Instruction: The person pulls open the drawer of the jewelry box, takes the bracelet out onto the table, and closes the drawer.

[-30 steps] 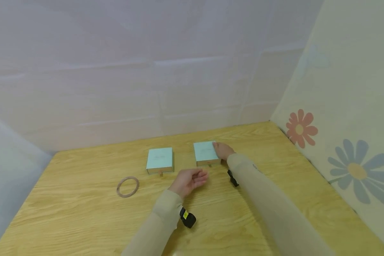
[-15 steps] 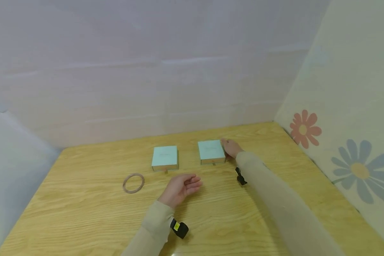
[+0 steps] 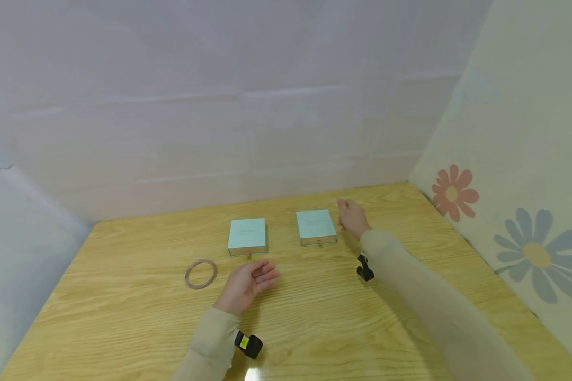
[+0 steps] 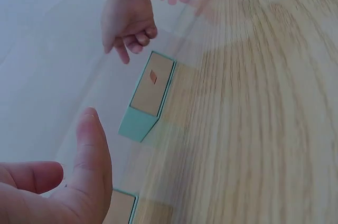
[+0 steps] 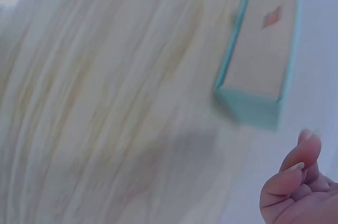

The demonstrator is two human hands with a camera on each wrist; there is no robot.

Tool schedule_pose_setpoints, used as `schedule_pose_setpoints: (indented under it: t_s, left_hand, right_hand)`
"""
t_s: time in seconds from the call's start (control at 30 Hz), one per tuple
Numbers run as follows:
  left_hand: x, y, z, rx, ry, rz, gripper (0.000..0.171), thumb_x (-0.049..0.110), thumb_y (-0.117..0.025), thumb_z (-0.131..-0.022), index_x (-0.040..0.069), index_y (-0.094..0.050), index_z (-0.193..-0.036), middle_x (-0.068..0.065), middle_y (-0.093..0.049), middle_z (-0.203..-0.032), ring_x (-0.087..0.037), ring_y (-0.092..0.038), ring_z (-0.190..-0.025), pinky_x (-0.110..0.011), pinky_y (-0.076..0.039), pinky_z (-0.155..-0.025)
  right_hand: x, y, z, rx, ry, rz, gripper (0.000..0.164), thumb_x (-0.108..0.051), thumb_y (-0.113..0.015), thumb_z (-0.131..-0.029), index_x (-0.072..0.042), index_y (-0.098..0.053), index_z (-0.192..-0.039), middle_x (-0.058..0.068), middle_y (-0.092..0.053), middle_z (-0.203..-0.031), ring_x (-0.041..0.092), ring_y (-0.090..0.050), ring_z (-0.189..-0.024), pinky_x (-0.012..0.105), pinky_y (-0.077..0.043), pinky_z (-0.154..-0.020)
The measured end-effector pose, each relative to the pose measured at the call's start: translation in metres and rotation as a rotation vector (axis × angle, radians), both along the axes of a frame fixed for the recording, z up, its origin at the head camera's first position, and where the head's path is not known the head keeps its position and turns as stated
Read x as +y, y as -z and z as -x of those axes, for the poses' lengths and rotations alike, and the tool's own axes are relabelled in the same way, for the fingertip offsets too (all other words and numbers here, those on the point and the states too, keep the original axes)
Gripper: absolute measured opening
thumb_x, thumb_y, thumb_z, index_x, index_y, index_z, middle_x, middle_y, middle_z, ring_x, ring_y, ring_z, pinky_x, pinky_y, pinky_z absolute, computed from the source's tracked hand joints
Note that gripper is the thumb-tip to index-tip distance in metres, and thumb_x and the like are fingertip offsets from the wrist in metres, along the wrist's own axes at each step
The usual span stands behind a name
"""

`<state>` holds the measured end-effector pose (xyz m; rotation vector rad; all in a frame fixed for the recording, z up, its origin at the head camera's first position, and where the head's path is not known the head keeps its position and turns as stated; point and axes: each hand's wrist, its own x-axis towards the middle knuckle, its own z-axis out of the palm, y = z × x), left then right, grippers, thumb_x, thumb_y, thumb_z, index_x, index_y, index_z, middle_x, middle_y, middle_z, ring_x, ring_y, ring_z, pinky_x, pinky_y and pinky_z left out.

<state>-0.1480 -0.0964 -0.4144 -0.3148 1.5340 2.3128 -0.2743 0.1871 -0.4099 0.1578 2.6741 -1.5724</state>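
Note:
Two flat pale-blue boxes lie on the wooden table, a left one and a right one. Each has a tan front with a small pull tab. My right hand hovers just right of the right box, apart from it, fingers loosely curled around nothing. The right wrist view shows that hand beyond the box's teal end. My left hand, relaxed and holding nothing, is in front of the left box. A thin pinkish-brown ring, like a bangle, lies to its left.
The wooden table backs onto a pale hanging sheet. On the right stands a cream sheet with a red flower and a blue flower. Each wrist wears a black camera, the left one with a yellow label.
My right hand has let go of the right box and moved away to the right. My left hand has drawn back leftward. Boxes and ring shift in view with the head camera.

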Motion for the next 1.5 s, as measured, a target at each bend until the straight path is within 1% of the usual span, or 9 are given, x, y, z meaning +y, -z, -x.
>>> schedule_pose_setpoints:
  t_s: [0.2,0.33,0.63,0.87,1.03,1.13,1.27,1.4,1.5]
  left_hand:
    - [-0.010,0.000,-0.002,0.005,-0.058,0.017,0.040,0.005,-0.038,-0.104,-0.020,-0.034,-0.136,-0.027,-0.060,-0.115,-0.020,-0.067,-0.090,-0.035,-0.054,-0.088]
    - [-0.013,-0.001,-0.002,0.007,-0.069,0.032,0.040,0.004,-0.037,-0.104,-0.020,-0.033,-0.135,-0.034,-0.051,-0.128,-0.026,-0.066,-0.099,-0.040,-0.050,-0.094]
    - [-0.021,-0.002,-0.002,0.015,-0.065,0.074,0.041,0.008,-0.035,-0.105,-0.019,-0.032,-0.137,-0.037,-0.041,-0.136,-0.037,-0.057,-0.116,-0.048,-0.040,-0.104]
    - [-0.026,-0.001,-0.003,0.028,-0.090,0.173,0.031,0.008,-0.039,-0.103,-0.017,-0.050,-0.120,-0.031,-0.053,-0.127,-0.033,-0.059,-0.111,-0.051,-0.039,-0.104]
    - [-0.031,-0.005,-0.003,0.040,-0.118,0.203,0.029,0.008,-0.044,-0.102,-0.014,-0.054,-0.117,-0.016,-0.063,-0.108,-0.022,-0.062,-0.098,-0.047,-0.045,-0.098]
    - [-0.034,-0.007,-0.003,0.045,-0.140,0.194,0.024,0.008,-0.047,-0.101,-0.011,-0.055,-0.114,-0.010,-0.063,-0.101,-0.018,-0.063,-0.093,-0.044,-0.045,-0.097]
    - [-0.035,-0.009,-0.002,0.046,-0.159,0.180,0.025,0.007,-0.046,-0.101,-0.012,-0.049,-0.117,-0.016,-0.055,-0.112,-0.024,-0.060,-0.101,-0.047,-0.040,-0.104]
    - [-0.034,-0.010,-0.002,0.046,-0.158,0.176,0.032,0.006,-0.043,-0.101,-0.015,-0.040,-0.125,-0.027,-0.041,-0.130,-0.035,-0.051,-0.116,-0.050,-0.035,-0.108]
    - [-0.033,-0.010,-0.002,0.042,-0.163,0.183,0.034,0.006,-0.042,-0.101,-0.015,-0.037,-0.127,-0.027,-0.038,-0.131,-0.036,-0.050,-0.118,-0.050,-0.035,-0.108]
  right_hand:
    - [-0.026,-0.017,-0.013,-0.004,-0.024,0.107,0.049,-0.032,-0.031,-0.108,0.006,-0.046,-0.135,0.001,-0.052,-0.060,0.013,-0.049,-0.049,0.030,-0.047,-0.057]
    - [-0.043,-0.020,-0.018,0.001,-0.039,0.151,0.048,-0.030,-0.033,-0.108,0.006,-0.046,-0.136,0.000,-0.051,-0.060,0.010,-0.046,-0.045,0.024,-0.041,-0.050]
    - [-0.074,-0.016,-0.019,0.049,-0.079,0.155,0.044,-0.028,-0.035,-0.107,0.007,-0.051,-0.129,0.001,-0.052,-0.060,0.011,-0.048,-0.043,0.022,-0.037,-0.043]
    - [-0.092,-0.017,-0.027,0.049,-0.113,0.172,0.041,-0.025,-0.035,-0.107,0.008,-0.054,-0.122,0.007,-0.055,-0.067,0.011,-0.054,-0.045,0.033,-0.054,-0.053]
    - [-0.105,-0.016,-0.030,0.072,-0.128,0.176,0.042,-0.026,-0.037,-0.107,0.009,-0.056,-0.122,0.021,-0.061,-0.080,0.013,-0.058,-0.050,0.036,-0.056,-0.053]
    - [-0.113,-0.015,-0.030,0.078,-0.132,0.159,0.041,-0.028,-0.037,-0.107,0.007,-0.060,-0.110,0.024,-0.062,-0.085,0.014,-0.059,-0.053,0.039,-0.056,-0.056]
    - [-0.124,-0.012,-0.030,0.058,-0.131,0.140,0.041,-0.030,-0.037,-0.107,0.002,-0.058,-0.093,0.019,-0.063,-0.084,0.021,-0.063,-0.061,0.043,-0.057,-0.062]
    - [-0.133,-0.007,-0.031,0.037,-0.126,0.138,0.041,-0.029,-0.037,-0.107,0.006,-0.058,-0.100,0.019,-0.063,-0.086,0.030,-0.066,-0.069,0.042,-0.058,-0.063]
    - [-0.137,-0.002,-0.031,0.014,-0.130,0.159,0.044,-0.029,-0.037,-0.107,0.010,-0.058,-0.109,0.022,-0.063,-0.090,0.034,-0.066,-0.074,0.041,-0.057,-0.062]
